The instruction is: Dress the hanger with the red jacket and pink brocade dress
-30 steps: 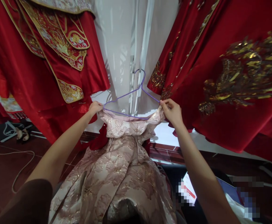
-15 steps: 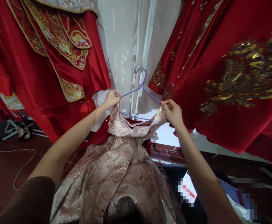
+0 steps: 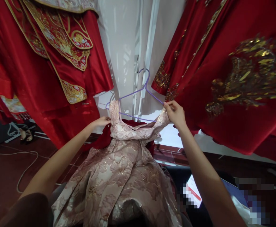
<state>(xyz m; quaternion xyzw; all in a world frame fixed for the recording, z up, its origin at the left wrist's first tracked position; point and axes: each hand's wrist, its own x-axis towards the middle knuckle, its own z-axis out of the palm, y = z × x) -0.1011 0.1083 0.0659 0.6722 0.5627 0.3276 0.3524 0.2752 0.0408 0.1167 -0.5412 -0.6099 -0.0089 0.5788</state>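
Observation:
A pinkish-beige brocade dress with gold floral threads hangs by its wide shoulder straps on a purple hanger. Its skirt spreads down toward me. My right hand pinches the right strap at the hanger's right end, hiding that tip. Lower down, beside the left strap, my left hand has its fingers drawn together at the dress's side edge; the fingertips are partly hidden. The hanger's left tip pokes out past the left strap.
Red embroidered garments hang at left, and a red gown with gold sequins at right. Behind the hanger stands a white upright pole. A lit phone screen is at lower right. Shoes and a white cable lie on the floor.
My left hand has let go of the left strap's top and moved down and left to the dress's side, uncovering the hanger's left end. My right hand stays on its strap.

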